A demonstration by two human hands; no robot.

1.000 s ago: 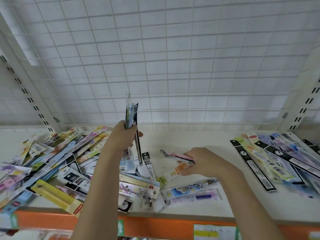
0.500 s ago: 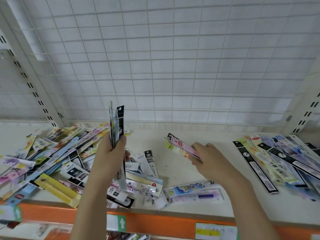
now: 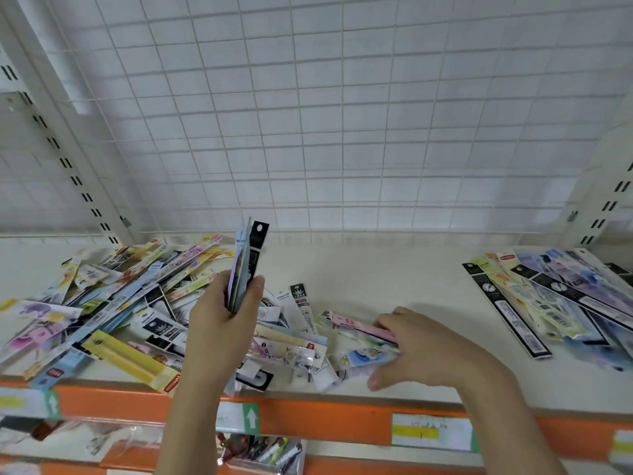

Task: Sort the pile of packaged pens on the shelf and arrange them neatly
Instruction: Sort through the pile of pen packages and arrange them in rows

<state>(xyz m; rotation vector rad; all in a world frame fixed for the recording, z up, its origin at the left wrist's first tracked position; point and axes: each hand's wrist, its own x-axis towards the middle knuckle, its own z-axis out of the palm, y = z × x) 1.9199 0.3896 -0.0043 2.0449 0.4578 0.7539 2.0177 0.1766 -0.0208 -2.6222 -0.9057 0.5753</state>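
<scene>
White wire-grid back panel (image 3: 342, 114) rises behind a cream shelf (image 3: 376, 279) with an orange front rail (image 3: 325, 423) carrying price labels.

Loose pile of packaged pens (image 3: 113, 310) sprawls over the shelf's left half, packs crossing at all angles, some overhanging the front edge. A yellow pack (image 3: 133, 365) lies near the rail at the pile's front.

Sorted row of packs (image 3: 555, 296) on the far right, fanned side by side and overlapping, well apart from both hands.

Left hand (image 3: 222, 323) raised over the pile's right edge, fingers and thumb clamped round an upright bundle of packs (image 3: 245, 265); a black pack with a hang hole stands at the bundle's right side.

Right hand (image 3: 421, 347) low on the shelf between pile and sorted row, fingers curled over a pink pack (image 3: 356, 325) with further packs under the palm. A blue-and-white cartoon pack (image 3: 363, 356) lies just beside the thumb.

Hands apart, left higher than right.
</scene>
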